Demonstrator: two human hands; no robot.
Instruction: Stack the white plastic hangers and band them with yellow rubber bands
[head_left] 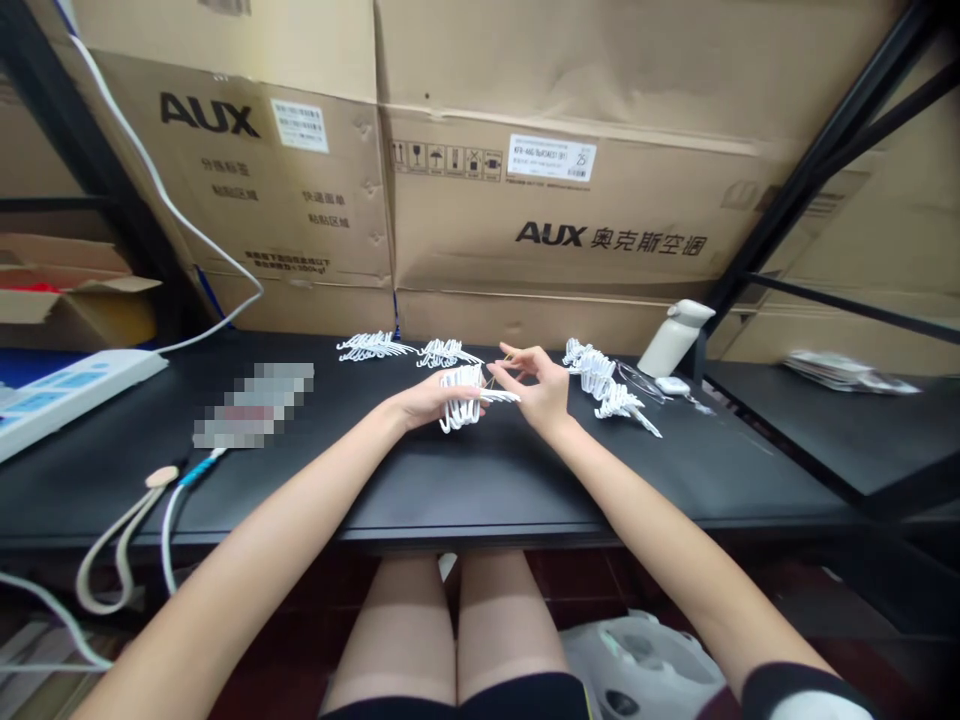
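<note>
Centre frame, left hand [429, 398] clasping nested bundle of curved white hooks [460, 402], right hand [541, 388] curled, fingers holding thin yellowish band [491, 379]

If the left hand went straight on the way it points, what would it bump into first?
For the left hand, probably the right hand or the thin band it holds; depth is unclear from this view.

A bottle [669, 342] stands beside perhaps a small case [672, 386].
</note>
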